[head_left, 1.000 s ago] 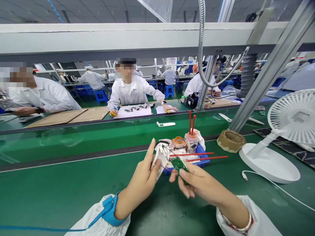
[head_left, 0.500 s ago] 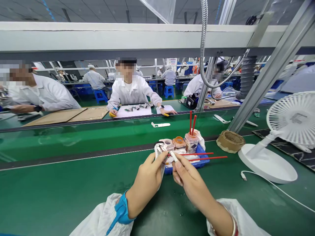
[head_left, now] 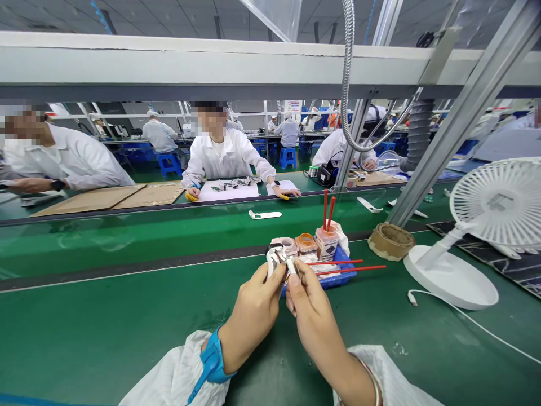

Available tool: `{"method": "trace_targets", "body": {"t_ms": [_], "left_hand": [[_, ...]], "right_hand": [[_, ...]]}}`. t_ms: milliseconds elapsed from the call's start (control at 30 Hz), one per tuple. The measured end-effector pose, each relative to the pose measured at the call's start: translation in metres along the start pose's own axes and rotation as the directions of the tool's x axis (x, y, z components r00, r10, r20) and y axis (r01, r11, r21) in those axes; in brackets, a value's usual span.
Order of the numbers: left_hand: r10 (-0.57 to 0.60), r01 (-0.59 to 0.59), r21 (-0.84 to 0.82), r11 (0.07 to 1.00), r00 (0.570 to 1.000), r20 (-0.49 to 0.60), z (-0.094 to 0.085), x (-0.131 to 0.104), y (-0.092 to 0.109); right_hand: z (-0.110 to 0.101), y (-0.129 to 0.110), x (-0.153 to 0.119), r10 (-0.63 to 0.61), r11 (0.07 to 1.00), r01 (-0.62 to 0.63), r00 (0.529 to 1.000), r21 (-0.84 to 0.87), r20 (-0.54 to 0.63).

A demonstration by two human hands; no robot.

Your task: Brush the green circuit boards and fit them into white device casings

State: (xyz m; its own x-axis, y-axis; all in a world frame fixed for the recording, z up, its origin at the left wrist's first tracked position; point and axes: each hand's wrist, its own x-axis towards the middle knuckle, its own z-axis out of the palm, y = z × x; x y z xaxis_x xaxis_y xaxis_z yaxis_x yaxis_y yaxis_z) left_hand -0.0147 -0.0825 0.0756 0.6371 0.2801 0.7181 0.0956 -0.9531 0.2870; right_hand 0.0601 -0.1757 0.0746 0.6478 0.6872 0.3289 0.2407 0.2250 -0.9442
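My left hand (head_left: 255,301), with a blue band at its wrist, grips a white plastic housing (head_left: 274,256) with a dark rounded end and thin wires showing. Between the thumb and fingers of my right hand (head_left: 310,313) is a small white piece (head_left: 291,266), held against the housing's right side. Both hands' fingertips nearly meet above the green table. Right behind them sits a blue tray (head_left: 347,275) with white cloth, small jars (head_left: 306,243) and a square bottle (head_left: 326,243) holding upright red sticks (head_left: 331,213). Fingers hide part of the housing.
Two red sticks (head_left: 355,270) jut rightward from the tray. A tape roll (head_left: 391,241), a white fan (head_left: 450,276) and its cable (head_left: 465,316) are at right. White parts (head_left: 266,215) lie on the green belt (head_left: 203,231). Co-workers sit beyond; a metal post slants at right.
My right hand has moved left, bringing the small white piece closer to the housing and turning it more upright. The view has shifted slightly; the belt parts appear farther left.
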Motion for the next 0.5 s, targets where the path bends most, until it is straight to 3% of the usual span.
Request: {"method": "trace_targets", "body": {"t_ms": [267, 500], "left_hand": [[-0.063, 0.085, -0.234, 0.969, 0.993, 0.100, -0.006, 0.003, 0.008], [-0.010, 0.067, -0.232, 0.970, 0.971, 0.238, -0.014, 0.011, 0.008]], "right_hand": [[0.006, -0.003, -0.007, -0.119, 0.981, 0.104, 0.990, -0.165, -0.081], [-0.006, -0.010, 0.002, 0.038, 0.999, -0.038, 0.999, -0.006, -0.027]]}}
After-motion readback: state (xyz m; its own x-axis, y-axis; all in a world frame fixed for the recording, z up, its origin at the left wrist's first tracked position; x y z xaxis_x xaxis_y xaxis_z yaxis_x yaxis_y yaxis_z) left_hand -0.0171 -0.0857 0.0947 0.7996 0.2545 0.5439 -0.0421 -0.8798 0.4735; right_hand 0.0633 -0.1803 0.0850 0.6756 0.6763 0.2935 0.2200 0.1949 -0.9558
